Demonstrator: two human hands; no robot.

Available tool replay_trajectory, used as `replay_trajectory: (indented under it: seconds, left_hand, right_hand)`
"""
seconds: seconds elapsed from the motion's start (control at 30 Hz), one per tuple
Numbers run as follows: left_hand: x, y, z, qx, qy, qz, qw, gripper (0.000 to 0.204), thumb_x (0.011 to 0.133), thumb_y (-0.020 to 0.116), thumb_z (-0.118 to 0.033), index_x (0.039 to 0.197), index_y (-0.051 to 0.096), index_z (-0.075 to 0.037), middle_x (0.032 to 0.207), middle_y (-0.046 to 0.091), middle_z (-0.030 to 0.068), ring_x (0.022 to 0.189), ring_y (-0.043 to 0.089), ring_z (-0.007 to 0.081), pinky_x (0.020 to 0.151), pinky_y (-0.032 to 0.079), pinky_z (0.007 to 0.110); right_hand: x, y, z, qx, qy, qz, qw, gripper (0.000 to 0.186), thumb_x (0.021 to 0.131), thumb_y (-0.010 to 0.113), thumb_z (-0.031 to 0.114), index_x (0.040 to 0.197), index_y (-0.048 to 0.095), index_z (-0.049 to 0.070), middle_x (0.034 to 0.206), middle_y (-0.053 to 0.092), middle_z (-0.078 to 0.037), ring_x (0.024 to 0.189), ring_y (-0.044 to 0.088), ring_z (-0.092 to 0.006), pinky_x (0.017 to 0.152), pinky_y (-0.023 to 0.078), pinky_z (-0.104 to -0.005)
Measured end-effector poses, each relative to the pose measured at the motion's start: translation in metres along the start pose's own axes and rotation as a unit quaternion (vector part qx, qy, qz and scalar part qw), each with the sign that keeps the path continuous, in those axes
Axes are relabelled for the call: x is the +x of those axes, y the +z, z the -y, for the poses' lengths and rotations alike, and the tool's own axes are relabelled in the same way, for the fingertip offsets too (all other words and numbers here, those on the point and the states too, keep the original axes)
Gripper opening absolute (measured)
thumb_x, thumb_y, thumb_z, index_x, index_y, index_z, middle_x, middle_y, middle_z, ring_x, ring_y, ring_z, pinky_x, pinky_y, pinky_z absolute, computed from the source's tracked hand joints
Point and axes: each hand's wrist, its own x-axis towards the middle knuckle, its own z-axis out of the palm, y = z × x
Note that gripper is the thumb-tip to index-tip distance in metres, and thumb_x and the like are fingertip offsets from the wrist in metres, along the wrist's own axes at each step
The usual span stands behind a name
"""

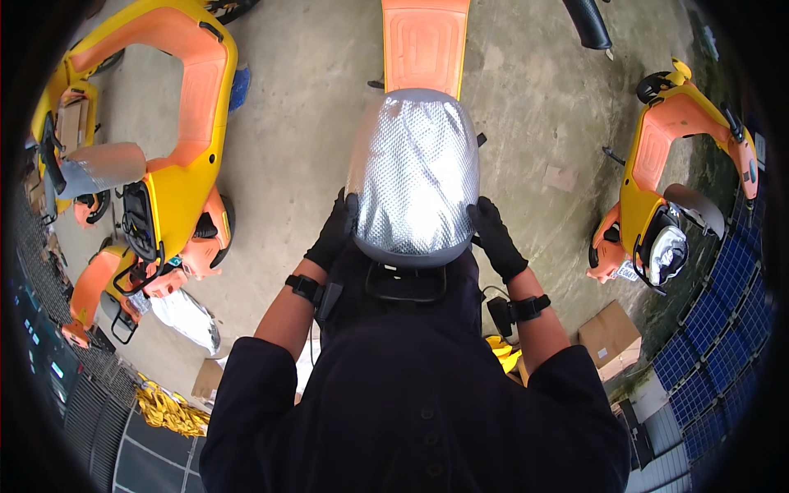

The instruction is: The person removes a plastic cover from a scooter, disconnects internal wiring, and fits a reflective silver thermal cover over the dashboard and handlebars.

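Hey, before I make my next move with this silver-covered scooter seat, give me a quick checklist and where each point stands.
1. Left hand at the left edge of the seat: ok, gloved in black.
2. Right hand at the opposite edge: ok, also gloved.
3. Silver foil layer smooth: not ok, creases show across it.
4. Grip beneath the seat: cannot tell, the underside is hidden.
5. Wrist devices strapped on: ok, one on the left wrist and one on the right.
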Motion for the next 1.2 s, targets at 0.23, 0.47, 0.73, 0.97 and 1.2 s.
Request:
replay_trajectory:
  seconds: [0.23, 0.47, 0.73, 0.97, 1.2]
  left_hand:
    - [0.032, -0.019, 0.000, 0.206, 0.030, -0.063, 0.976, 0.059, 0.090, 0.040, -0.039, 0.132, 0.026, 0.000, 0.130, 0.038, 0.0187, 0.119, 0.037, 0.0284, 0.099, 0.029, 0.036]
    - [0.079, 0.033, -0.043, 0.283, 0.214, -0.188, 0.916, 0.059, 0.086, 0.049, -0.033, 0.129, 0.030, 0.003, 0.130, 0.032, 0.0288, 0.122, 0.030, 0.0405, 0.101, 0.026, 0.043]
    - [0.072, 0.031, -0.024, 0.236, 0.132, -0.165, 0.949, 0.063, 0.090, 0.039, -0.036, 0.132, 0.021, 0.006, 0.136, 0.024, 0.0254, 0.126, 0.024, 0.0368, 0.104, 0.020, 0.039]
    - [0.085, 0.023, 0.002, 0.231, 0.164, -0.175, 0.943, 0.062, 0.090, 0.038, -0.038, 0.131, 0.023, 0.006, 0.132, 0.030, 0.0260, 0.122, 0.031, 0.0370, 0.102, 0.024, 0.040]
    - [0.133, 0.013, -0.029, 0.149, 0.043, -0.238, 0.959, 0.052, 0.090, 0.031, -0.042, 0.106, 0.045, 0.006, 0.098, 0.054, 0.0281, 0.092, 0.051, 0.0413, 0.082, 0.039, 0.042]
  right_hand:
    - [0.016, 0.026, 0.025, -0.356, -0.301, -0.187, 0.865, 0.075, 0.077, 0.059, 0.044, 0.131, 0.029, 0.001, 0.131, 0.029, -0.029, 0.122, 0.027, -0.0420, 0.099, 0.024, -0.0477]
    - [0.046, 0.067, 0.073, -0.443, -0.409, -0.169, 0.780, 0.070, 0.078, 0.055, 0.042, 0.132, 0.030, 0.005, 0.136, 0.023, -0.027, 0.126, 0.020, -0.0441, 0.101, 0.011, -0.0559]
    - [0.015, 0.062, 0.056, -0.495, -0.371, -0.098, 0.779, 0.072, 0.073, 0.058, 0.046, 0.131, 0.034, 0.012, 0.136, 0.021, -0.027, 0.125, 0.017, -0.0490, 0.097, 0.011, -0.0623]
    - [0.009, 0.049, 0.050, -0.456, -0.360, -0.046, 0.812, 0.073, 0.071, 0.064, 0.042, 0.130, 0.035, 0.010, 0.137, 0.024, -0.022, 0.126, 0.019, -0.0455, 0.098, 0.015, -0.0604]
    - [0.103, 0.009, 0.050, -0.072, -0.305, -0.147, 0.938, 0.046, 0.087, 0.047, 0.014, 0.127, 0.031, -0.004, 0.124, 0.041, -0.021, 0.115, 0.039, -0.0327, 0.094, 0.033, -0.0353]
